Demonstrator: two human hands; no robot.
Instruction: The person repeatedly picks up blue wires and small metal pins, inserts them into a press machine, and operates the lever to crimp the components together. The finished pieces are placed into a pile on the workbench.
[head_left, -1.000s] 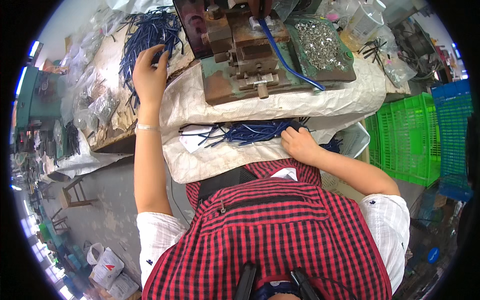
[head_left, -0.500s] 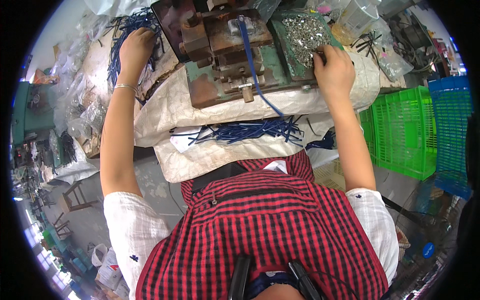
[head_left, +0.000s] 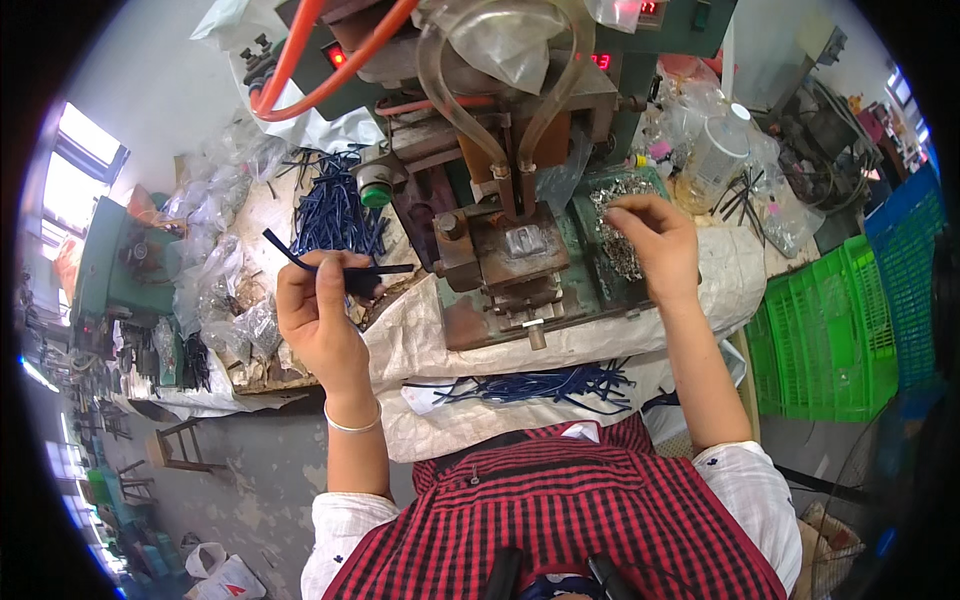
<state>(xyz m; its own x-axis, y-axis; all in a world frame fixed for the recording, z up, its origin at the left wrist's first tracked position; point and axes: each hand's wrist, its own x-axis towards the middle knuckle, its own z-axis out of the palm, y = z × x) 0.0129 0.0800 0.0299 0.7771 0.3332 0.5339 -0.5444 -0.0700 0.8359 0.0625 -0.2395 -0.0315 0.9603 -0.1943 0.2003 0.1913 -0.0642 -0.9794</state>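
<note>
My left hand pinches a dark blue strip between thumb and fingers, to the left of the press. The strip crosses the fingertips, both ends sticking out. My right hand has its thumb and fingertips drawn together at the edge of a heap of small shiny metal bits; anything between them is too small to make out. Between the hands, a bare metal block sits on the press bed, under the upright press head. Loose blue strips lie heaped beyond my left hand.
More blue strips lie on the pale sacking before me. Orange hoses and a green button stand near the press. Plastic bags lie at left. At right are a clear plastic jug, green crate and blue crate.
My left hand has come off the far heap with a strip. The strip that hung over the block no longer lies there. My right hand stays by the metal bits; the view has tipped up.
</note>
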